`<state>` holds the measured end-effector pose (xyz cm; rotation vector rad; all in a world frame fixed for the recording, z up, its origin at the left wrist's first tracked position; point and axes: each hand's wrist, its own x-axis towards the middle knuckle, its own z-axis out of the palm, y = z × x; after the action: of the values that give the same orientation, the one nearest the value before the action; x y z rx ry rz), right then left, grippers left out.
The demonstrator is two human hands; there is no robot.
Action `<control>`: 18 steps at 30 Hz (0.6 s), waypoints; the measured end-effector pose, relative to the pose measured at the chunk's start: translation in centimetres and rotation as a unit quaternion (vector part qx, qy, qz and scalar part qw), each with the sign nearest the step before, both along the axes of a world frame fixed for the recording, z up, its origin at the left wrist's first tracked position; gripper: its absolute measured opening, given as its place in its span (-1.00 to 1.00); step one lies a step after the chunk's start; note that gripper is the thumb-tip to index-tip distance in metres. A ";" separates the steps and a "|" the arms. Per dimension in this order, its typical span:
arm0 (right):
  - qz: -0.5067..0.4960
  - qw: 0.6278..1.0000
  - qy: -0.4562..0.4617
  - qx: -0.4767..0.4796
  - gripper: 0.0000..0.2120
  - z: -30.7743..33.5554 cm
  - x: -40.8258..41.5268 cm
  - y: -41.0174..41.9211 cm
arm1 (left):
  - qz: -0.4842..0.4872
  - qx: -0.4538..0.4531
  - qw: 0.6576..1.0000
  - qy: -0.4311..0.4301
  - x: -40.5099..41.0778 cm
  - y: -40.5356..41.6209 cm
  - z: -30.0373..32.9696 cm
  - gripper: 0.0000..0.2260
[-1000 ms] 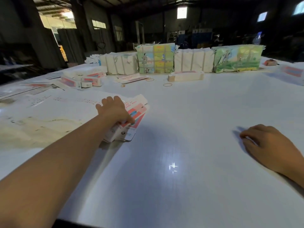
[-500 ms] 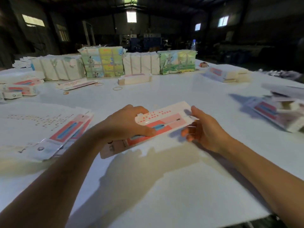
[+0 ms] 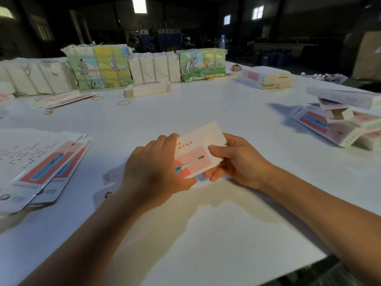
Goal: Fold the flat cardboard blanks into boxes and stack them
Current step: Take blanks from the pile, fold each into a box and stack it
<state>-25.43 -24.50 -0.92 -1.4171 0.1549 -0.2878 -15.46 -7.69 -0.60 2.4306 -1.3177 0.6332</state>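
Blank point(image 3: 198, 153) spans both grips, left hand point(image 3: 153, 174), right hand point(image 3: 237, 162).

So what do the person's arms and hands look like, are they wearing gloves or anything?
No gloves. The left hand and the right hand are both bare, and so are both forearms all the way to the bottom of the picture: no sleeves show. I can't see any watch, ring, bracelet or marking on them. No tools or straps either, just two bare hands.

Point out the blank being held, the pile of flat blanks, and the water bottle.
held blank point(image 3: 199, 150), head view, printed face between the hands
pile of flat blanks point(image 3: 44, 172), head view, top sheet's red panel
water bottle point(image 3: 222, 41), head view, clear body
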 end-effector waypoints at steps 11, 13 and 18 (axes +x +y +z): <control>-0.062 0.996 0.001 -0.069 -0.81 0.0 -0.3 0.0 | 0.019 0.051 0.998 -0.016 -1.0 -0.1 0.7 -0.32; -0.057 0.996 0.012 -0.061 -0.81 -0.1 -0.2 0.0 | 0.029 0.066 0.997 -0.006 -1.1 -0.1 0.9 -0.37; -0.073 0.996 0.036 -0.037 -0.82 -0.5 -0.1 -0.1 | 0.045 0.068 0.996 0.030 -0.9 -0.4 1.7 -0.58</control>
<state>-25.56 -24.63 -1.38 -1.4935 0.3104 -0.3654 -16.31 -8.09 1.10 2.6092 -1.2725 0.5032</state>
